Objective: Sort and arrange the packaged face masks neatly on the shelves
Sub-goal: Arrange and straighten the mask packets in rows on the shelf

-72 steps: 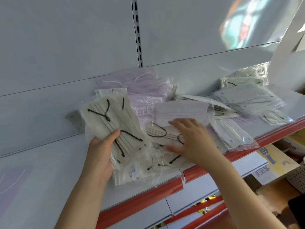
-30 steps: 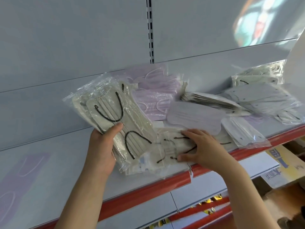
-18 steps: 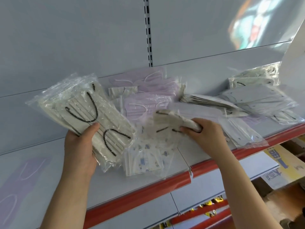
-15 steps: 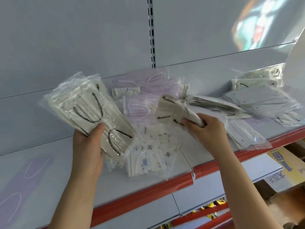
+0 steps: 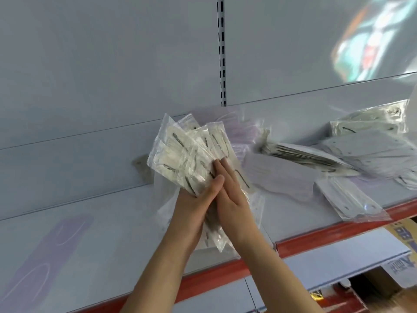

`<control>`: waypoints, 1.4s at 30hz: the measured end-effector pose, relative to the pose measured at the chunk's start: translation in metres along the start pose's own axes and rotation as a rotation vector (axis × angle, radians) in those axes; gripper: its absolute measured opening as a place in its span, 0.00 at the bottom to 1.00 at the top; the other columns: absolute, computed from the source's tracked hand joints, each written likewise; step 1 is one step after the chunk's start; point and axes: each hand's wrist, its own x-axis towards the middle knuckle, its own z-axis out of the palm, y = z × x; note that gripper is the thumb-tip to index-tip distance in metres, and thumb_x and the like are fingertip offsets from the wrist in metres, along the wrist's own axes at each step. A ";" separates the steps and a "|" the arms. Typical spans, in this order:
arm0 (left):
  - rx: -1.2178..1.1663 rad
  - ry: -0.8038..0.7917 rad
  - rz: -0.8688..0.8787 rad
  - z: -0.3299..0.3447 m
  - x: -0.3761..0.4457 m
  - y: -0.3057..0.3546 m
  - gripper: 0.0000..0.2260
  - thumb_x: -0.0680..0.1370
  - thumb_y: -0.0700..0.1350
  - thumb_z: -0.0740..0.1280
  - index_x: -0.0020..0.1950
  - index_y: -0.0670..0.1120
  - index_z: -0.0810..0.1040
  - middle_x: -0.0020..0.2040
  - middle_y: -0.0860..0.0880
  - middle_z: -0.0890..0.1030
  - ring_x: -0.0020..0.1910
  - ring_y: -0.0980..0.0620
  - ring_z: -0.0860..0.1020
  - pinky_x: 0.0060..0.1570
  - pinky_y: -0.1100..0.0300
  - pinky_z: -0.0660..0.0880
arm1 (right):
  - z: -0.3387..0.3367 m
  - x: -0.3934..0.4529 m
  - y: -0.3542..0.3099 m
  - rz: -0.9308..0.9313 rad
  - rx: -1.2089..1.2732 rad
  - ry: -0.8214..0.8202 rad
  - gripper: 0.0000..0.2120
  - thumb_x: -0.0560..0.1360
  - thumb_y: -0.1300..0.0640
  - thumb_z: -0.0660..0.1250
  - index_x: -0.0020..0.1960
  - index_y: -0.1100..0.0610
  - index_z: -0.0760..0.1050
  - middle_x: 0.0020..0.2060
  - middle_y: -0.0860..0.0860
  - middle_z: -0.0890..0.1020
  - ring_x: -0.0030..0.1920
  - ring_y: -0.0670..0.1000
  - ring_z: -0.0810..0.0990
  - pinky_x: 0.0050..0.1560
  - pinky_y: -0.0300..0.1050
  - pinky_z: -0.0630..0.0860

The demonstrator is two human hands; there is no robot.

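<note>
A fanned stack of cream mask packets [image 5: 180, 159] with black ear loops is held above the white shelf [image 5: 90, 256]. My left hand [image 5: 191, 202] grips it from below, thumb across the front. My right hand [image 5: 232, 193] lies flat on the stack's right side with straight fingers, pressing another cream packet against it. A printed mask packet [image 5: 256, 208] on the shelf is partly hidden behind my hands.
Purple mask packets [image 5: 241, 134] lean on the back panel. To the right lie a pale lavender packet [image 5: 277, 177], a slanted pile of white packets [image 5: 304, 154] and clear-bagged white masks [image 5: 352, 197]. The shelf's red front edge [image 5: 225, 274] runs below. A cardboard box [image 5: 404, 236] stands lower right.
My right hand lifted a cream packet off the shelf and brought it left onto the stack in my left hand. The two hands now meet on the stack.
</note>
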 end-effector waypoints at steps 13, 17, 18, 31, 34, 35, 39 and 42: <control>0.067 -0.072 0.120 -0.037 0.031 0.028 0.16 0.70 0.38 0.74 0.54 0.54 0.86 0.56 0.49 0.86 0.59 0.49 0.84 0.57 0.53 0.79 | -0.099 0.069 0.017 0.224 0.059 -0.016 0.34 0.76 0.34 0.63 0.76 0.51 0.64 0.71 0.51 0.73 0.67 0.49 0.74 0.73 0.53 0.66; 0.060 0.126 0.084 -0.052 0.042 0.027 0.15 0.74 0.36 0.73 0.61 0.42 0.81 0.50 0.47 0.87 0.51 0.51 0.86 0.61 0.46 0.79 | -0.085 0.067 0.039 0.126 -0.632 -0.151 0.31 0.77 0.44 0.68 0.76 0.51 0.64 0.65 0.51 0.77 0.64 0.52 0.76 0.67 0.53 0.72; 0.070 0.153 0.091 -0.054 0.043 0.027 0.17 0.74 0.36 0.73 0.63 0.38 0.80 0.47 0.48 0.87 0.47 0.53 0.86 0.60 0.48 0.80 | -0.083 0.064 0.043 0.155 -0.846 -0.180 0.34 0.76 0.41 0.67 0.77 0.51 0.62 0.68 0.53 0.75 0.67 0.56 0.73 0.68 0.54 0.70; 0.113 0.134 0.132 -0.052 0.032 0.026 0.20 0.73 0.46 0.75 0.64 0.47 0.80 0.57 0.49 0.86 0.60 0.51 0.83 0.64 0.50 0.76 | -0.111 0.070 0.037 0.120 -0.498 0.197 0.17 0.70 0.44 0.76 0.43 0.56 0.74 0.37 0.51 0.80 0.39 0.54 0.78 0.38 0.49 0.71; 0.139 0.136 0.121 -0.050 0.033 0.028 0.13 0.77 0.44 0.73 0.61 0.49 0.82 0.55 0.51 0.87 0.57 0.53 0.84 0.62 0.52 0.77 | -0.120 0.070 0.025 0.027 -0.397 0.281 0.16 0.76 0.45 0.70 0.45 0.58 0.73 0.36 0.50 0.78 0.36 0.50 0.74 0.35 0.46 0.68; 0.148 0.146 0.109 -0.049 0.034 0.027 0.11 0.77 0.43 0.73 0.60 0.49 0.82 0.54 0.51 0.87 0.56 0.53 0.84 0.63 0.51 0.77 | -0.120 0.071 0.025 0.019 -0.456 0.272 0.16 0.77 0.46 0.69 0.42 0.58 0.71 0.33 0.50 0.74 0.34 0.50 0.71 0.33 0.45 0.65; 0.154 0.174 0.072 -0.044 0.036 0.025 0.07 0.77 0.42 0.73 0.55 0.48 0.84 0.51 0.50 0.88 0.55 0.51 0.85 0.64 0.46 0.77 | -0.110 0.075 0.042 0.031 -0.518 0.175 0.07 0.79 0.52 0.68 0.44 0.53 0.75 0.37 0.46 0.77 0.41 0.50 0.75 0.37 0.40 0.66; 0.185 0.164 0.070 -0.042 0.035 0.026 0.07 0.77 0.43 0.73 0.55 0.49 0.84 0.51 0.49 0.88 0.55 0.50 0.85 0.64 0.45 0.77 | -0.115 0.067 0.036 -0.006 -0.372 0.390 0.05 0.77 0.53 0.70 0.44 0.54 0.80 0.33 0.46 0.78 0.38 0.50 0.76 0.36 0.39 0.68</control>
